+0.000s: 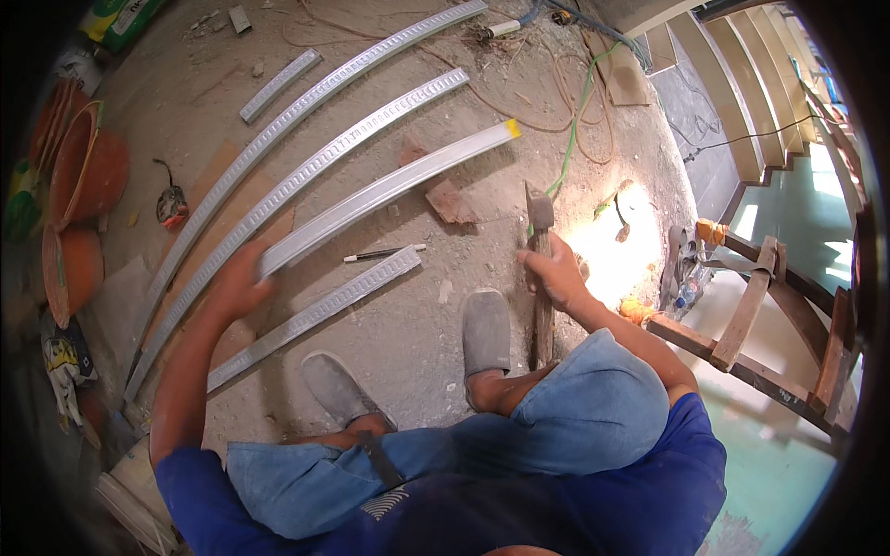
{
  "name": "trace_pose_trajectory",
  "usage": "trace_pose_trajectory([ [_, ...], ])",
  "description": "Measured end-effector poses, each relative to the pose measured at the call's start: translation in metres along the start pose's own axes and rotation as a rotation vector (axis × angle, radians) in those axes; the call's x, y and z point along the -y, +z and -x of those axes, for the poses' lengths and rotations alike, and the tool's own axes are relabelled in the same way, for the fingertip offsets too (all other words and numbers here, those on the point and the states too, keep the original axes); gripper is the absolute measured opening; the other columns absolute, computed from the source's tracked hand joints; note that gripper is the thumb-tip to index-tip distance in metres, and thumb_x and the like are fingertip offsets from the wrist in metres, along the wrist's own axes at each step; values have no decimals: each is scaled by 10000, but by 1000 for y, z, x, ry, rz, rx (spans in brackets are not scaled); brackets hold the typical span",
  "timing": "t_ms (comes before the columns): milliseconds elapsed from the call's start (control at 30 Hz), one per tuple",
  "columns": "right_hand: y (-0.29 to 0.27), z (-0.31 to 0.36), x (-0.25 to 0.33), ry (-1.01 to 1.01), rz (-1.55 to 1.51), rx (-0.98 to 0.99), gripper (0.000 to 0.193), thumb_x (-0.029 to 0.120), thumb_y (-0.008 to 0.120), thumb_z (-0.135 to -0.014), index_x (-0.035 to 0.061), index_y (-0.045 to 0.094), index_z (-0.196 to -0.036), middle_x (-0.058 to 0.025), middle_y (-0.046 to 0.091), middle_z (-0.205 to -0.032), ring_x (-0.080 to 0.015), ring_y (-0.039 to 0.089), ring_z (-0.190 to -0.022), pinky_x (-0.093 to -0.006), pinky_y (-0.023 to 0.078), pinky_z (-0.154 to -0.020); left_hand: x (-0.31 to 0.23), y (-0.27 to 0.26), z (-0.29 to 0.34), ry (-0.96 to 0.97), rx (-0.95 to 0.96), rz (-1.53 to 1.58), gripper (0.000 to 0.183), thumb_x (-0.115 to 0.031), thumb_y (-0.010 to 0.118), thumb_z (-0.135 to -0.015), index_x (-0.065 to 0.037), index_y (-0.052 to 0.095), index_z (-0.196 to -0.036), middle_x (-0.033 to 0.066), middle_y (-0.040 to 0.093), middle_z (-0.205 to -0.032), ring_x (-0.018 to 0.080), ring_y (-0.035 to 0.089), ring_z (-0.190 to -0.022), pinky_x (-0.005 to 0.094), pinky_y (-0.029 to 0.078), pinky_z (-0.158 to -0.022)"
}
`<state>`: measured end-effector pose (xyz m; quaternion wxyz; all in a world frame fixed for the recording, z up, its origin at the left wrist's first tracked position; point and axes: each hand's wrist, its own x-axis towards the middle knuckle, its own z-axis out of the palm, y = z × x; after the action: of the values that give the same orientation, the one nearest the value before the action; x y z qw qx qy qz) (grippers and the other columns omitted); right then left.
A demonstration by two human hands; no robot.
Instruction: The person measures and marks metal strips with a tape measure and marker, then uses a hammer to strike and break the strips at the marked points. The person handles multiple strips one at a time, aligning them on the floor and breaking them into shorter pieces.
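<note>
My left hand [243, 283] is closed at the near end of a silver metal channel [389, 196], slightly blurred; a yellow mark shows on its far end. My right hand [556, 271] wraps round the wooden handle of a hammer [540, 211], its head pointing away from me and the handle running down beside my right foot. Left of the held channel lie two long slotted metal strips [366, 128] [345, 74], with a short piece [281, 86] beyond them. Another slotted strip [324, 304] rests in front of my feet, a pen [382, 252] just past it.
A tape measure [171, 202] and orange buckets [88, 171] stand at the left, with gloves [63, 380] nearer. Broken brick [451, 201] lies beyond the channel. A green cable [577, 120] crosses the floor. At the right are a wooden ladder [742, 357] and stairs [742, 83].
</note>
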<state>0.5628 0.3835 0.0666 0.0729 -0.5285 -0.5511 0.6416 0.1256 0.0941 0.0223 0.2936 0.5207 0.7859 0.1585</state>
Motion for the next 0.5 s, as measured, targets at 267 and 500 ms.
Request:
trace_pose_trajectory([
  [267,9,-26,37,70,-223,70,202,158,682,-876,79,497,-900,-4,481,-666,-98,445,-485,-264,369,-430,29,10,47,-121,-33,-174,581,-141,776,-731,-60,562,-1264,173,612,-1219,383,585,-1139,461,465,-966],
  [500,8,-14,21,28,36,149,234,146,709,-852,37,586,-1019,-28,561,-711,-106,527,-525,-272,420,-453,-94,64,-11,291,82,-117,580,-245,801,-766,-87,559,-1269,184,583,-1188,384,575,-1098,472,463,-938],
])
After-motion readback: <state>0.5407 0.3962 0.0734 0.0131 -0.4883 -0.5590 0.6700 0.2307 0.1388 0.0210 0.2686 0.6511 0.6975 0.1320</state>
